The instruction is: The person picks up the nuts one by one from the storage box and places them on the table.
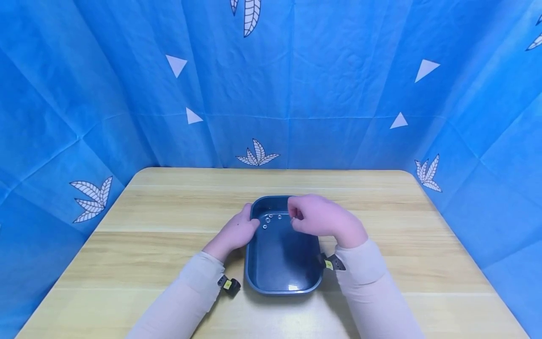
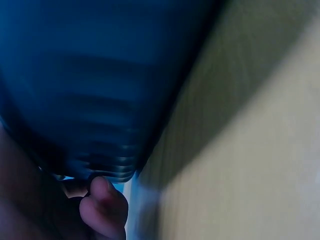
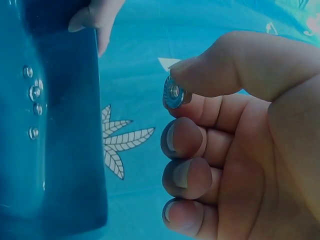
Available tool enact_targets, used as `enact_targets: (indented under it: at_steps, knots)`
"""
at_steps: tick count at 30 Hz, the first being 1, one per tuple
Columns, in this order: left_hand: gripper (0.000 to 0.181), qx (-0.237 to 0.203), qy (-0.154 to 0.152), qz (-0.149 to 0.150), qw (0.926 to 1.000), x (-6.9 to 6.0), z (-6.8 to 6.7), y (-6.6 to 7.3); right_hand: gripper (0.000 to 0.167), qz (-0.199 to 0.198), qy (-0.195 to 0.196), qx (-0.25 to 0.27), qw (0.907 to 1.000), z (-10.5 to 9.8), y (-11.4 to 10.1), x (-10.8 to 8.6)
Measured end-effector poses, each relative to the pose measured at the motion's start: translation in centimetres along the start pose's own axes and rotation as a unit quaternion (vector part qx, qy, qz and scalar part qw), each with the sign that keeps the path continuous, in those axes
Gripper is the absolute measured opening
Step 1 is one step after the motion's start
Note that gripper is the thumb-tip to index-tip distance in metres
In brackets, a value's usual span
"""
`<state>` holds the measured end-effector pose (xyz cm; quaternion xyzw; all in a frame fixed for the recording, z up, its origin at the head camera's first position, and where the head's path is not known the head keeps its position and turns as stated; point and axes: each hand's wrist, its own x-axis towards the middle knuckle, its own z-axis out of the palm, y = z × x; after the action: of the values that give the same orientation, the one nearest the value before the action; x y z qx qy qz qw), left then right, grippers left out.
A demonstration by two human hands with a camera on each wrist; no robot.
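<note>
Right hand (image 1: 326, 219) pinches a metal nut (image 3: 173, 95) above the right side of the blue tray (image 1: 282, 292).
The left hand (image 1: 237, 231) grips the tray's left side, thumb over it; four more nuts (image 1: 267, 220) lie toward its far end, the worktop (image 1: 169, 212) beneath.

The tray (image 1: 271, 263) sits on the table (image 1: 178, 202), four nuts (image 1: 267, 220) lying in its far left part. At the tray's left rim is the left hand (image 1: 238, 230); over its far right part, the right hand (image 1: 319, 216) with a fifth nut (image 3: 173, 93). Behind the tray hangs the curtain (image 1: 330, 94).
</note>
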<state>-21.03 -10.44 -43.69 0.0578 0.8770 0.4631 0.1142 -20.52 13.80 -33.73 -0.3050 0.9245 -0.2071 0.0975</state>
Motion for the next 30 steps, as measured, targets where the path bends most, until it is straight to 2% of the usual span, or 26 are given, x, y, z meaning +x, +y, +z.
enact_targets:
  at_steps: [10, 19, 30]
  knots:
    - [0.055, -0.004, -0.003, -0.007, 1.0000, -0.1, 0.0, 0.0, 0.011, 0.017, -0.004, 0.012, 0.9998, -0.4, 1.3, -0.3]
    - [0.055, -0.004, -0.005, 0.000, 1.0000, 0.0, -0.1, 0.0, 0.014, 0.027, 0.002, 0.016, 0.9995, -1.2, 2.3, -0.8]
    - [0.054, 0.005, -0.004, 0.000, 1.0000, 0.0, 0.0, 0.0, 0.014, 0.059, 0.014, 0.034, 0.9976, -1.9, 5.0, -1.9]
